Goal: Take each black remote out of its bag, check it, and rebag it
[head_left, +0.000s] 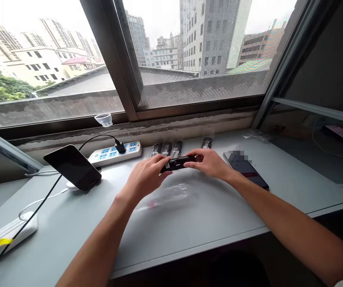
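Pale grey desktop (216, 217), set below a dark-framed window (129, 114), served as the work surface in the head view. One elongated black object with a glossy casing (178, 163) was raised just above the desktop, between the two hands, near the middle of the surface. Left hand (148, 170): thumb and fingers clamped on the object's left end. Right hand (211, 162): thumb and fingers pinched on its right end. Judged by its bare look, this unit was out of any wrapping and handling was under way. A flat, crumpled sleeve of clear plastic film (171, 195) lay nearer the front edge, apart from both hands. Behind the hands, three small dark items in clear wrapping (166, 149) lay in a row, with a similar fourth wrapped item (206, 143) to their right; these appeared unopened. Fingers covered both ends of the object, its underside was out of sight, and its small markings were illegible. Wrapped contents were hard to identify. Pixelation masked the upper part of the flat black smartphone (249, 172) at right, and the forearms ran out of frame.
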The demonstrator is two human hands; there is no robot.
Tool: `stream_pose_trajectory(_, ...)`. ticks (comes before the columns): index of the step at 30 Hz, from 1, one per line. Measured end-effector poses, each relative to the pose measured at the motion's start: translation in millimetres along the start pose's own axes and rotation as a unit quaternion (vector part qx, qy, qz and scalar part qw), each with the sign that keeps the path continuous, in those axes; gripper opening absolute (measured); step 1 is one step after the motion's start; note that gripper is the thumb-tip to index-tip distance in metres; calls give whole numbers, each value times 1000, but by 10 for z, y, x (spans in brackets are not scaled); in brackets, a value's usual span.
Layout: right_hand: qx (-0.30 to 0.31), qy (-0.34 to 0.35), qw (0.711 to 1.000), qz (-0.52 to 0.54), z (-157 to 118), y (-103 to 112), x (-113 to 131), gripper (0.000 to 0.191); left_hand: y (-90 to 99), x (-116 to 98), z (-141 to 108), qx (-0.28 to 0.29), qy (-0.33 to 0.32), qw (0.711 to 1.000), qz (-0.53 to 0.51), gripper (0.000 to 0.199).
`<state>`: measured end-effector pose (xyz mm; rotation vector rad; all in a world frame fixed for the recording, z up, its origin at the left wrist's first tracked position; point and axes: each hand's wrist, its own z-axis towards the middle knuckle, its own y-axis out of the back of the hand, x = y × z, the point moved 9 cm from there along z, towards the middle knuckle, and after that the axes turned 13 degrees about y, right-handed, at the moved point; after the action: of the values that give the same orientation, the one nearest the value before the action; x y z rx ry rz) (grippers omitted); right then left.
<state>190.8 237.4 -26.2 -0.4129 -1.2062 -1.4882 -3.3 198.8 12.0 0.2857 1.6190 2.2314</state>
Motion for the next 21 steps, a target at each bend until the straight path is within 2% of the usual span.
stream_pose_trajectory(5,-29,24,997,67,38,147,-48,29,87,266,23,-26,19,999,-14,42)
stream_pose_trajectory(9,-19,57,991,118,51,162,-54,23,103,408,30,-15,35,999,-25,40)
stream_pose_trajectory(16,-1,112,993,36,56,138,25,18,100,370,27,-4,30,999,-40,41)
stream_pose_trajectory(21,-11,131,991,28,62,146,89,34,107,362,23,-11,24,998,-49,41)
